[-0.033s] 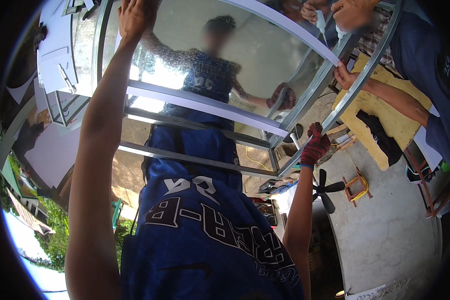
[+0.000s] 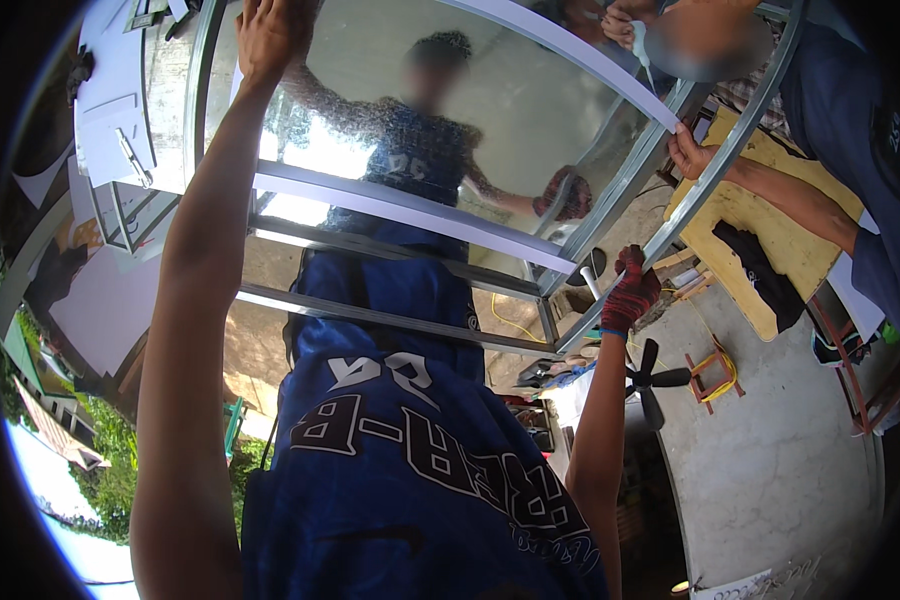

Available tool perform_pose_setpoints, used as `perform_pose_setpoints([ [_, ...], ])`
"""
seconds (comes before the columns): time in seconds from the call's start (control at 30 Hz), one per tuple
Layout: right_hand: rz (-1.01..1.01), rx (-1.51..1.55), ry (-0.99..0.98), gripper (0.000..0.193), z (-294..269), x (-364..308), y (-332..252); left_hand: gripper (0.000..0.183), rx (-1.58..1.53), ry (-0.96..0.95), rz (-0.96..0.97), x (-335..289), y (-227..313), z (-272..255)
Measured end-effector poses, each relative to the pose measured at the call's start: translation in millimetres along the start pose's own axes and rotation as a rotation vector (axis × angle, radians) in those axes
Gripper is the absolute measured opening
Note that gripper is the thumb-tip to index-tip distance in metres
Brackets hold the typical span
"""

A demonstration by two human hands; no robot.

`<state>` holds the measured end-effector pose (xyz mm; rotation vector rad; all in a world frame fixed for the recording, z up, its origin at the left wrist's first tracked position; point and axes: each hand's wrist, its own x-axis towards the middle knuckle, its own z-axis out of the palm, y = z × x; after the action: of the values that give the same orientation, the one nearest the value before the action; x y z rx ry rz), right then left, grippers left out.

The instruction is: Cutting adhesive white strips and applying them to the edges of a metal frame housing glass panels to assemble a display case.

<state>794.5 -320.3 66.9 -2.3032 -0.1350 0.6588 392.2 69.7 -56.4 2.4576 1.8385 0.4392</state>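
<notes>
Between both hands — left hand (image 2: 270, 35), right hand (image 2: 630, 290) — seemingly gripped, glass frame (image 2: 490, 215).

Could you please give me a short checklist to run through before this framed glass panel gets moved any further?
1. Left hand on the framed glass panel: ok, flat against its upper part.
2. Right hand gripping the frame's lower edge: ok, in a red work glove.
3. Left hand protected: not ok, it is bare.
4. Co-worker's hand holding the far side: ok, on the metal edge.
5. Floor clear underfoot: not ok, a black fan blade and a small stand lie close.
6. Glass free of cracks: cannot tell, reflections cover it.
</notes>
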Motion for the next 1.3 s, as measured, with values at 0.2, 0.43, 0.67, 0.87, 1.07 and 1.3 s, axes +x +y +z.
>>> perform_pose_setpoints([
  [0.2, 0.026, -0.008, 0.005, 0.034, 1, -1, -5, 0.039, -0.01, -0.019, -0.038, 1, 3, -4],
  [0.43, 0.007, -0.015, -0.005, 0.033, -1, 0, -1, 0.039, 0.025, -0.064, -0.068, 2, 6, -3],
  [0.67, 0.007, -0.018, -0.012, 0.031, -1, -1, -1, 0.041, 0.029, -0.063, -0.045, 1, 2, -1],
  [0.87, 0.001, -0.061, -0.007, 0.031, -2, 1, 1, 0.042, 0.019, -0.073, -0.053, 2, 5, -4],
  [1.07, 0.023, -0.035, -0.025, 0.029, -3, 1, -1, 0.043, 0.004, -0.079, -0.049, 2, 4, -4],
  [1.3, -0.019, 0.037, -0.021, 0.024, -2, 2, 6, 0.047, 0.044, -0.105, -0.073, 1, 2, -2],
])
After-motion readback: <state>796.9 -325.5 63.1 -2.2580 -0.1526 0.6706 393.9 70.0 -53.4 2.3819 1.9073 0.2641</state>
